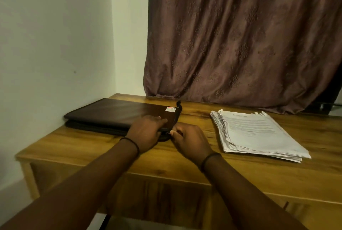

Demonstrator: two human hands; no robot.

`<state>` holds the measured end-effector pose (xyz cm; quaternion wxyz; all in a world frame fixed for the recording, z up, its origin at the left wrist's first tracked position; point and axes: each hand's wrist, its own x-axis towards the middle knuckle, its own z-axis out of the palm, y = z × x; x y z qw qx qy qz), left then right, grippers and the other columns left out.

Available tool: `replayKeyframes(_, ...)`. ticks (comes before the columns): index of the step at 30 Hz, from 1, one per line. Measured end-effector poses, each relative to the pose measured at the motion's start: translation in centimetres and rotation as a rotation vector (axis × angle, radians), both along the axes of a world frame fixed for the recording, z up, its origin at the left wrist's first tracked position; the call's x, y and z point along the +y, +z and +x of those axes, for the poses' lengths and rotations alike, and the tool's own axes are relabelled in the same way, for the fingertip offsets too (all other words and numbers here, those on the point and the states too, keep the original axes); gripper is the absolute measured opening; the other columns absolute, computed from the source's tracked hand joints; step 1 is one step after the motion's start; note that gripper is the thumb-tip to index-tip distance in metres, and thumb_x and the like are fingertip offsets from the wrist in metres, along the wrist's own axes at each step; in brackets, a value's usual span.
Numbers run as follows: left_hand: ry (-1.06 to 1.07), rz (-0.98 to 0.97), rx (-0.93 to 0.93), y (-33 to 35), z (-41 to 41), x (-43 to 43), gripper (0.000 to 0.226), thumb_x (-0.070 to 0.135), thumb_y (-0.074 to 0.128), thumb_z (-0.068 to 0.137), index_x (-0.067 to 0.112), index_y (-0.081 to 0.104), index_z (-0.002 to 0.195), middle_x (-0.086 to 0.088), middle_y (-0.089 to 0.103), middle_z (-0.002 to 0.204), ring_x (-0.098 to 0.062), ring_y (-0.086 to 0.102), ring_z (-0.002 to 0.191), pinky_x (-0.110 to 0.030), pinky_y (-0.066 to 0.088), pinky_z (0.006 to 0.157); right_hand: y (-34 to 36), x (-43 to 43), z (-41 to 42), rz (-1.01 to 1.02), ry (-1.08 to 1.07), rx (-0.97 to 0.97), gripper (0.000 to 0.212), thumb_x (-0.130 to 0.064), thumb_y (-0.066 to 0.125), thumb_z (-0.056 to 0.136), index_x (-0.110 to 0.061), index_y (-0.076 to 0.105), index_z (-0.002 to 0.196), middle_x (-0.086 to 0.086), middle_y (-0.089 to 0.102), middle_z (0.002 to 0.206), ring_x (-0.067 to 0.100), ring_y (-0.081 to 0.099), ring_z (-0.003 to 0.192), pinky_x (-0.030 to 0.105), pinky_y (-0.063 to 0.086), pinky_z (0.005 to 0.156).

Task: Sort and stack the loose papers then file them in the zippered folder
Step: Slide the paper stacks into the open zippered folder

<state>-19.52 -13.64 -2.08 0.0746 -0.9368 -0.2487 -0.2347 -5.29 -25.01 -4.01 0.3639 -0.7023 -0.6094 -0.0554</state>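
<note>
As both forearms reach in from the near edge of the wooden table (92,146), each wrist ringed by a thin dark band (209,159), a person's hands meet at the near right corner of a dark brown folder (118,113). The left hand (146,131) clasps that corner, its fingers laid over the cover and the thumb tucked against the near edge. Just beside it, the right hand (190,140) is curled tight, thumb and forefinger pinching the small zip pull (167,132) where the zip rounds the corner.

The folder lies flat and closed on the left part of the table, its long side running back toward the white wall (55,35). A small red-and-white sticker (171,109) sits on the cover near the far right corner, and a short dark cord (179,104) stands up beside it.

Well apart to the right, a stack of printed papers (257,133) rests on the tabletop, its edges loosely fanned rather than square. Behind the table hangs a brown patterned curtain (240,35), its hem bunched on the far edge.
</note>
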Motion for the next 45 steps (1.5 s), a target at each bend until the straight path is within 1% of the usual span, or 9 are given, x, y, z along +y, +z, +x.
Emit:
replayKeyframes(10,-0.323,0.017,-0.066,-0.5,-5.6,2.4,0.051,0.021,0.049,0.083,0.026,0.056,0.134,0.003,0.061,0.133,-0.015,0.053,0.124,-0.036,0.037,0.107,0.8,2.2,2.9,-0.114,-0.484,-0.172,0.019,-0.025,0.047,0.099,-0.019,0.064,0.105,0.004,0.069,0.097,0.024,0.065,0.088,0.036,0.054,0.074)
replayKeyframes(17,-0.285,0.137,-0.004,-0.7,-8.0,4.1,0.052,0.029,0.048,0.083,0.028,0.055,0.134,-0.005,0.056,0.135,-0.020,0.049,0.122,-0.038,0.034,0.102,1.2,2.6,3.6,-0.269,-0.669,-0.146,0.022,-0.013,0.052,0.094,-0.013,0.065,0.111,0.009,0.067,0.108,0.025,0.064,0.097,0.037,0.056,0.082)
replayKeyframes(19,-0.229,0.151,-0.059,-0.7,-8.5,4.6,0.055,0.032,0.050,0.079,0.027,0.055,0.133,-0.008,0.055,0.133,-0.022,0.047,0.121,-0.040,0.035,0.099,1.1,2.4,3.0,-0.125,-0.606,-0.253,0.029,-0.018,0.056,0.090,-0.014,0.060,0.119,0.009,0.061,0.117,0.026,0.057,0.106,0.037,0.051,0.088)
replayKeyframes(24,0.064,0.075,-0.405,-0.1,-8.5,4.2,0.057,0.038,0.052,0.077,0.022,0.053,0.131,-0.009,0.049,0.126,-0.025,0.043,0.118,-0.055,0.037,0.101,2.8,1.8,-1.2,0.069,0.133,-0.187,0.043,-0.038,0.052,0.093,-0.032,0.054,0.135,-0.010,0.053,0.139,0.005,0.042,0.127,0.023,0.030,0.104)
replayKeyframes(27,0.316,-0.044,-0.640,0.6,-7.2,3.6,0.061,0.036,0.070,0.076,0.018,0.047,0.131,-0.012,0.044,0.130,-0.030,0.041,0.121,-0.053,0.038,0.102,2.9,2.4,-2.1,0.024,0.193,-0.137,0.053,-0.057,0.052,0.090,-0.037,0.048,0.139,-0.012,0.056,0.137,0.005,0.050,0.121,0.028,0.043,0.100)
replayKeyframes(29,0.482,-0.109,-0.769,0.8,-6.3,3.3,0.068,0.042,0.074,0.075,0.015,0.045,0.129,-0.015,0.043,0.132,-0.034,0.042,0.121,-0.051,0.042,0.100,3.3,3.1,-1.8,0.045,0.107,-0.148,0.044,-0.049,0.054,0.093,-0.038,0.051,0.136,-0.011,0.063,0.124,0.008,0.057,0.108,0.030,0.051,0.089)
replayKeyframes(34,0.891,-0.691,-0.818,0.5,-6.6,4.7,0.087,0.055,0.069,0.077,0.005,0.033,0.138,-0.026,0.041,0.137,-0.044,0.044,0.122,-0.050,0.040,0.099,4.9,4.8,-1.4,0.181,-0.071,-0.177,0.030,-0.036,0.051,0.099,-0.029,0.060,0.127,0.004,0.072,0.095,0.024,0.066,0.082,0.040,0.055,0.072)
replayKeyframes(41,0.555,-1.204,-1.092,1.8,-8.3,9.3,0.058,0.038,0.060,0.072,0.008,0.060,0.122,-0.014,0.063,0.123,-0.035,0.060,0.109,-0.044,0.050,0.095,6.2,5.8,-1.6,0.226,-0.243,0.009,0.038,-0.047,0.046,0.099,-0.017,0.063,0.117,0.005,0.066,0.078,0.022,0.063,0.068,0.043,0.057,0.066)
replayKeyframes(45,0.339,-1.711,-1.207,2.5,-7.6,5.8,0.030,0.032,0.059,0.089,0.017,0.061,0.114,-0.009,0.069,0.101,-0.028,0.065,0.094,-0.038,0.056,0.072,6.1,5.3,-2.3,0.222,-0.255,0.054,0.041,-0.050,0.045,0.098,-0.017,0.063,0.115,0.003,0.066,0.081,0.021,0.062,0.071,0.041,0.056,0.067)
